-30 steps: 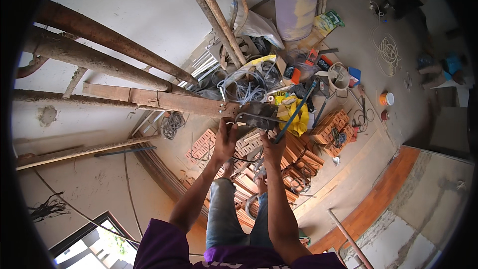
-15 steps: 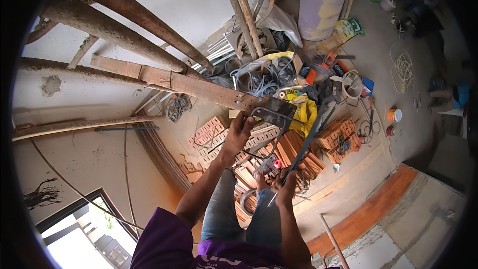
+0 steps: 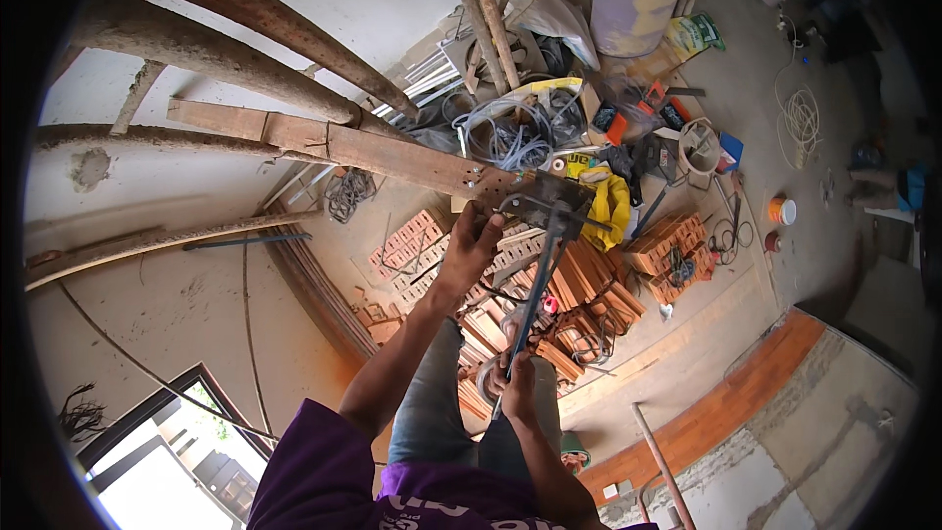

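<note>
A wooden plank (image 3: 392,159) slants in from the left, with a dark metal plate (image 3: 535,198) fixed at its near end. My left hand (image 3: 471,250) is closed at the plank's lower edge beside the plate, its fingers pinching a thin bent steel rod (image 3: 512,200). My right hand (image 3: 518,383) is wrapped around the lower part of a long grey-blue metal lever bar (image 3: 535,299). The bar's upper end crosses the plate, and its lower tip pokes out below my fist. Part of the rod is hidden behind the bar and my fingers.
Below the plank lie stacks of perforated bricks (image 3: 407,240) and reddish-brown strips (image 3: 579,275). Long rusty poles (image 3: 255,10) lean at upper left. Coiled tubing (image 3: 515,142), a yellow bag (image 3: 610,206) and a bucket (image 3: 698,152) stand beyond. A thin pole (image 3: 659,461) rises at lower right.
My right hand has moved left and toward me with the lever bar. The bar's upper end has swung left onto the plate. My left hand has stayed by the plank's end.
</note>
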Available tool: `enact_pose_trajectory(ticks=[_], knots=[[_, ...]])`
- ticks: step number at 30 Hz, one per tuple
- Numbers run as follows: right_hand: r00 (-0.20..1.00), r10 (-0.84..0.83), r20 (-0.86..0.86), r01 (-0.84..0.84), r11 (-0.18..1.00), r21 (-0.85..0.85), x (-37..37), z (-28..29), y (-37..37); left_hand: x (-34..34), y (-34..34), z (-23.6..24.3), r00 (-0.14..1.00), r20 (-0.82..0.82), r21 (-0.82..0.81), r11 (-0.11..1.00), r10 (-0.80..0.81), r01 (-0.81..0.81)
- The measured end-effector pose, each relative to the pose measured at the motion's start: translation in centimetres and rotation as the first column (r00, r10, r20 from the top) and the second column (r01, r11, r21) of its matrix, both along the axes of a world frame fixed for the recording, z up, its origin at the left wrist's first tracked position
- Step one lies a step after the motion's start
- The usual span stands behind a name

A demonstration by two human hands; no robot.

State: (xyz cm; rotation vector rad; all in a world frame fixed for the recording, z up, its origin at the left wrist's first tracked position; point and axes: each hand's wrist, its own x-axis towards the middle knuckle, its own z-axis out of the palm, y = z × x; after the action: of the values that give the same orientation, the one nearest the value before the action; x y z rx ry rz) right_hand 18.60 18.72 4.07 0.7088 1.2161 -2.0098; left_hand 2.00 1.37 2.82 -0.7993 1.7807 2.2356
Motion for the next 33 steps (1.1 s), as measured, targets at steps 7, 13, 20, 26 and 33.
enact_pose_trajectory(ticks=[7,13,20,26,33], knots=[[1.0,0.017,-0.01,-0.017,1.0,0.011,-0.1,-0.8,-0.1,-0.3,0.1,1.0,0.999,0.039,0.082,0.996,0.02,-0.023],[0.99,-0.084,-0.115,0.095,0.991,0.094,-1.4,0.9,3.6,-0.3,-0.4,0.6,0.999,0.047,0.135,0.991,0.013,-0.019],[0.975,-0.102,-0.198,0.162,0.934,0.317,-5.4,1.6,11.8,-0.3,-0.2,1.6,0.997,0.077,0.19,0.982,-0.016,0.001],[0.985,0.009,-0.175,0.077,0.876,0.476,-5.6,0.9,11.8,-0.5,0.0,3.4,0.996,0.091,0.183,0.983,-0.008,-0.009],[0.976,-0.109,-0.187,0.161,0.942,0.293,-7.0,0.3,6.0,-0.4,-0.1,3.9,0.987,0.161,0.193,0.98,0.027,-0.058]])
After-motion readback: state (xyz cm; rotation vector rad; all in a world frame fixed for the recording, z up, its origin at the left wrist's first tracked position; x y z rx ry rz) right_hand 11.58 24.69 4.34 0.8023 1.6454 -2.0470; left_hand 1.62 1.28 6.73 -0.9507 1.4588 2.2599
